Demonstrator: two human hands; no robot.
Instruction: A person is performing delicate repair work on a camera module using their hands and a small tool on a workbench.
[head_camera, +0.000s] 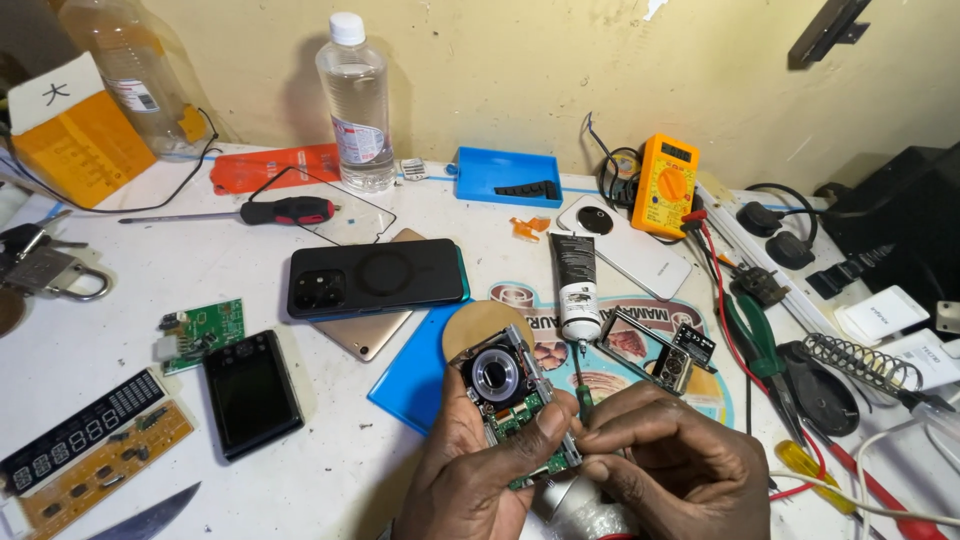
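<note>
The left hand (480, 465) is curled around an opened phone (512, 400), its back cover off so the round coil and green circuit board show; the thumb presses across the lower part of the board and the fingers wrap underneath, out of sight. The right hand (670, 460) is closed in a loose fist around a silver-handled tool (575, 505), thumb and forefinger pinched together right at the phone's lower edge, where the tool's tip is hidden by the fingers. The two hands touch each other over the phone, which is held just above the white table (90, 330) at the near edge.

Just behind the phone lies a round tan disc (480, 322) on a blue sheet (415, 375). To the right of it a black and white tube (577, 285) points its nozzle toward the hands, and a small green-handled screwdriver (582, 385) lies beneath it. Beside those sits a stripped metal phone frame (655, 355) on a printed mat (620, 385).

Further back, a black phone (375, 277) rests face down over a gold one (370, 330). To the left lie a small dark screen (252, 393), a green circuit board (205, 330) and a red-handled screwdriver (285, 211). Against the wall stand a clear plastic bottle (357, 105), a blue tray (505, 177) and an orange multimeter (665, 185)
</note>
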